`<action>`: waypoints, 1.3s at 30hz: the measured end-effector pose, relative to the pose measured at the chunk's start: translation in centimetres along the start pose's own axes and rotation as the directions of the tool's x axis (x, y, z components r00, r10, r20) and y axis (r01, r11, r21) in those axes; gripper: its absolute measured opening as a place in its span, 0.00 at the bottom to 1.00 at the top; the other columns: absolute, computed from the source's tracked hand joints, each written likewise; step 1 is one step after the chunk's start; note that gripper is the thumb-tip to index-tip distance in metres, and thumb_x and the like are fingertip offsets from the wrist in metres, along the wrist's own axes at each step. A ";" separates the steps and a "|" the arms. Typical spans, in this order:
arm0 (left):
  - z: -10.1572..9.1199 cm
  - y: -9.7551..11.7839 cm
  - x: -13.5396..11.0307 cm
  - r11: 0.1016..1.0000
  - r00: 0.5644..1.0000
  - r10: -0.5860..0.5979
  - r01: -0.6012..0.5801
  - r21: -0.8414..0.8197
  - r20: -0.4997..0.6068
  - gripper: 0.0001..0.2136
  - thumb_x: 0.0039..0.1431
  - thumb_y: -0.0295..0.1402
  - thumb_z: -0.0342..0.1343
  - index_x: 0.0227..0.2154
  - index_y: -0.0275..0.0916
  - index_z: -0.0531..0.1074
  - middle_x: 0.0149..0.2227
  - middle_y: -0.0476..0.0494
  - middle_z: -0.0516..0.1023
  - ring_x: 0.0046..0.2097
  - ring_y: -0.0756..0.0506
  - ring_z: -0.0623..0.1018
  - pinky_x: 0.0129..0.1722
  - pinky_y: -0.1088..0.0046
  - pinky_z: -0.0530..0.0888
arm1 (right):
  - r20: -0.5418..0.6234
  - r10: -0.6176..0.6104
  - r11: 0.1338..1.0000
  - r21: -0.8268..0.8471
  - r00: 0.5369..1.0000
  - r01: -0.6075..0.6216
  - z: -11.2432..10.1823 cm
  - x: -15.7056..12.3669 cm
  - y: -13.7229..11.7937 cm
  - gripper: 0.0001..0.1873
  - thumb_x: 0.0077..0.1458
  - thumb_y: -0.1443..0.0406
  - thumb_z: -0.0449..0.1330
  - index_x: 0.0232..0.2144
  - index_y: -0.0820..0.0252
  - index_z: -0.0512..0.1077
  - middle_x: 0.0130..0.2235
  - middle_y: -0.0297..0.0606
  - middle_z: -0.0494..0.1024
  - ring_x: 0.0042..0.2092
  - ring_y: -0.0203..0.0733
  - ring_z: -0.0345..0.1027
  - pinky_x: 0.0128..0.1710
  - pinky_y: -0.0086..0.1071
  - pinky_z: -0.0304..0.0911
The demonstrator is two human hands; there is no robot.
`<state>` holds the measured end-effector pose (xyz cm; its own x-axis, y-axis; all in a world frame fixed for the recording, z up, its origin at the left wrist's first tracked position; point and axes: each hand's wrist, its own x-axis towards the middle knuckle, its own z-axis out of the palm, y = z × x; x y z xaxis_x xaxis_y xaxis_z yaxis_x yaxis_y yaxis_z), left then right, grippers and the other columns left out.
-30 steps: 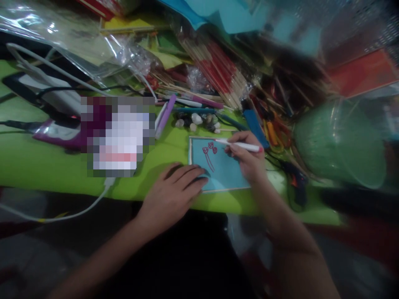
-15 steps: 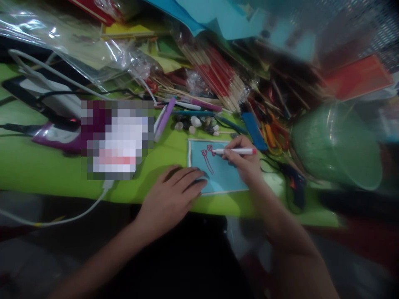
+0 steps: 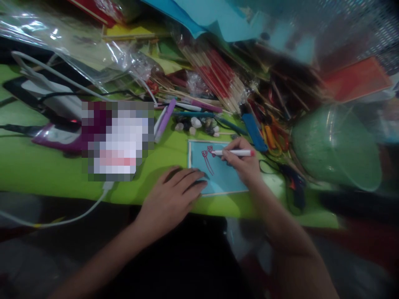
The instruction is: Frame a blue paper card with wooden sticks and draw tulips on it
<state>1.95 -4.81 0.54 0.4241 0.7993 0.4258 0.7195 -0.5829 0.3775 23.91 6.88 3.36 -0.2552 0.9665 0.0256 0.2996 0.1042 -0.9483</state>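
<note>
Pinched in the fingers of my right hand (image 3: 245,162) is a white marker (image 3: 235,153) with a red end. Its tip touches a blue card (image 3: 224,178) with a pale border, lying on the green table. Red lines on the card form small flower-like heads and a long curved double stem. My left hand (image 3: 174,193) lies flat with fingers stretched out, its fingertips over the card's lower left corner. My right hand covers part of the card's right side.
A green bucket (image 3: 333,145) and a glue gun (image 3: 294,187) stand to the right. Beyond the card are small stones (image 3: 195,122), a blue cutter (image 3: 254,131), orange-handled scissors (image 3: 271,135) and bundled sticks (image 3: 215,74). A purple power strip (image 3: 50,139) with cables is at left.
The marker tip has barely shifted beside the red flower heads, with only slight motion of my right hand. My left hand stays in place on the card.
</note>
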 end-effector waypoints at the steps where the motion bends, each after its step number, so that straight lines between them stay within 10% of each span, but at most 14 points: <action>1: 0.0 0.0 0.0 1.000 1.000 0.000 0.000 -0.002 -0.001 0.12 0.73 0.29 0.53 0.54 0.43 0.76 0.58 0.46 0.82 0.59 0.41 0.79 0.62 0.55 0.69 | 0.001 0.001 1.000 0.000 1.000 -0.001 0.0 0.0 0.0 0.12 0.55 0.57 0.69 0.30 0.54 0.71 0.27 0.30 0.77 0.29 0.37 0.69 0.30 0.32 0.63; 39: 0.0 -0.1 -0.1 1.000 1.000 -0.009 0.009 -0.008 0.006 0.12 0.72 0.28 0.54 0.53 0.43 0.77 0.58 0.45 0.82 0.59 0.41 0.79 0.62 0.55 0.70 | 0.032 0.044 0.999 -0.023 0.999 -0.044 0.1 -0.1 -0.4 0.08 0.54 0.61 0.67 0.30 0.54 0.71 0.26 0.29 0.77 0.28 0.36 0.67 0.30 0.32 0.62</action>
<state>1.89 -4.84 0.48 0.4204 0.8054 0.4178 0.7189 -0.5766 0.3883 23.75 6.69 3.74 -0.2711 0.9622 -0.0266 0.3313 0.0674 -0.9411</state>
